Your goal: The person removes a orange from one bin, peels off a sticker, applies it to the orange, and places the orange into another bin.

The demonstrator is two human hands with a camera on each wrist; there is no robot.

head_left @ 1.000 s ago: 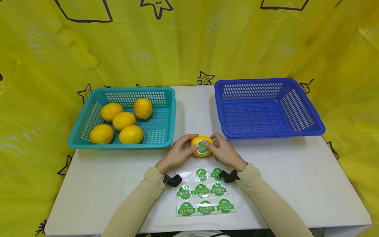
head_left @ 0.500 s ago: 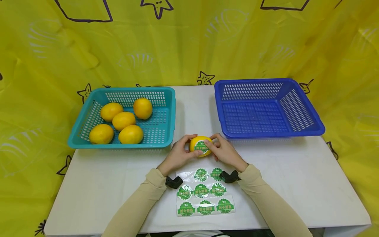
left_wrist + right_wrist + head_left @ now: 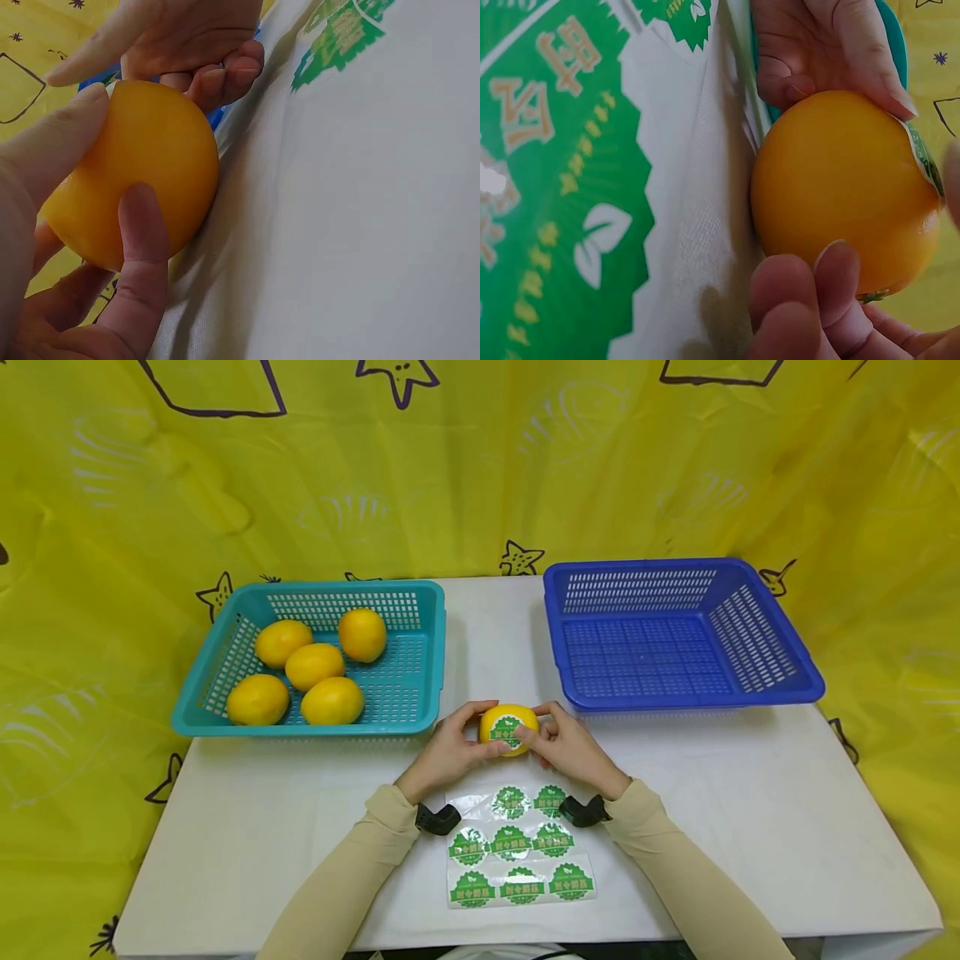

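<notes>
A yellow lemon (image 3: 491, 720) is held between both hands above the middle of the table, orange-looking in the wrist views. On its near face lies a round green-and-white sticker (image 3: 504, 731). My left hand (image 3: 447, 753) grips the lemon from the left, thumb along the sticker's lower edge. My right hand (image 3: 576, 750) holds the right side, with its thumb on the sticker's right part. In the right wrist view the sticker (image 3: 924, 155) curves over the fruit's side, and curled right fingers (image 3: 784, 296) sit close to the fruit. Just nearer lies a sheet of stickers (image 3: 521, 852) in rows.
A teal basket (image 3: 307, 729) with several lemons (image 3: 333, 701) stands at the left. At the right is a blue basket (image 3: 690, 700) with no fruit in it. The table (image 3: 750, 827) has a white cover, and a yellow patterned curtain (image 3: 450, 468) hangs behind.
The lemon has shifted slightly left in my hands. My right thumb has slid down over the sticker's right side, and my left thumb has moved to its lower edge, exposing more of it.
</notes>
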